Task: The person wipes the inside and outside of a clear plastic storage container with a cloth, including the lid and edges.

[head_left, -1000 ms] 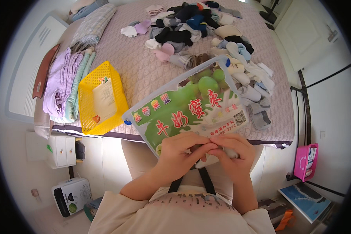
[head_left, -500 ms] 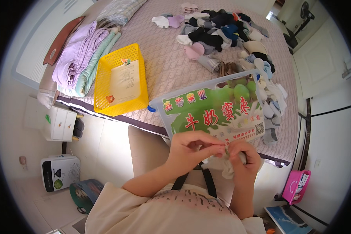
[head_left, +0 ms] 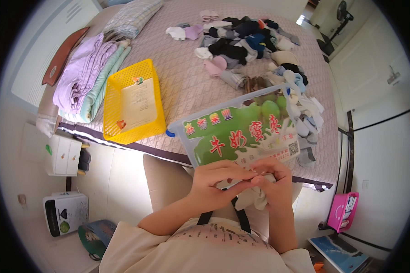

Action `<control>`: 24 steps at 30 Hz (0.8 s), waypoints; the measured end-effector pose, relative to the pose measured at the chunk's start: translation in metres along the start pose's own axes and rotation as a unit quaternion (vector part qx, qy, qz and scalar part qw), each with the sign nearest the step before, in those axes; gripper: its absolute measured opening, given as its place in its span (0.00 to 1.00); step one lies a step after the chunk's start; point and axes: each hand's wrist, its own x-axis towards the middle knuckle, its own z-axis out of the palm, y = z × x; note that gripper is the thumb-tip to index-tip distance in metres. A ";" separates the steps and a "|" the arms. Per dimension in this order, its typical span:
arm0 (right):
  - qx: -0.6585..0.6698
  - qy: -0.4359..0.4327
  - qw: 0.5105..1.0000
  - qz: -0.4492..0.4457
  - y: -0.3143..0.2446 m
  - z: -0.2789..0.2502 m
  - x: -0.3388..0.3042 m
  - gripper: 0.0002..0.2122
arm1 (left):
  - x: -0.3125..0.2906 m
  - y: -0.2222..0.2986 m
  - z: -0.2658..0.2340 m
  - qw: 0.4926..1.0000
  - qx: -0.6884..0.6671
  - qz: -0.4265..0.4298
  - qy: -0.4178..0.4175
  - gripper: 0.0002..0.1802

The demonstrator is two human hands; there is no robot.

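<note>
Close in front of my body, both hands meet around a crumpled off-white sock (head_left: 248, 198). My left hand (head_left: 214, 181) pinches it at the top with thumb and fingers. On the other side my right hand (head_left: 276, 179) is closed on it, fingertips meeting the left ones, and the rest of the cloth droops below. Just beyond the hands sits a translucent plastic box (head_left: 193, 141) with a green fruit-printed label; its near edge is hidden behind my hands. Farther off on the bed, a heap of mixed socks (head_left: 230, 51) spreads down along the box's right side.
A yellow plastic basket (head_left: 157, 102) with a paper sheet in it stands at the bed's left edge. Folded lilac and green bedding (head_left: 79, 79) lies beyond. On the floor are a white cabinet (head_left: 61, 157) at left and a pink basket (head_left: 341, 213) at right.
The view has shifted, so bed and box sit slightly farther left. My hands have drawn closer together on the sock, with the right fingers now folded over its top.
</note>
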 end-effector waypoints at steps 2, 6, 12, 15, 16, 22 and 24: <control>-0.007 0.017 0.999 0.034 -0.006 -0.002 -0.002 0.15 | 0.004 -0.003 0.001 0.999 -0.047 -0.013 0.007 0.13; -0.120 0.020 0.993 -0.007 -0.014 -0.018 -0.009 0.16 | 0.013 -0.006 0.010 0.975 -0.201 -0.084 0.054 0.13; -0.218 0.029 0.973 -0.070 -0.025 -0.024 -0.024 0.14 | 0.018 0.002 0.031 0.962 -0.217 -0.140 0.089 0.14; -0.182 0.068 0.971 -0.140 -0.017 -0.019 -0.018 0.17 | 0.015 -0.012 0.035 0.992 -0.117 -0.022 0.052 0.17; -0.158 0.081 0.978 -0.112 -0.016 -0.021 -0.018 0.15 | 0.015 -0.012 0.036 0.997 -0.071 -0.013 0.042 0.17; 0.274 0.272 0.919 0.075 0.013 -0.101 -0.014 0.07 | 0.027 0.003 0.050 0.931 0.354 0.093 -0.016 0.25; 0.274 0.338 0.900 0.040 0.044 -0.177 -0.001 0.08 | 0.024 0.005 0.047 0.868 0.483 0.099 -0.052 0.28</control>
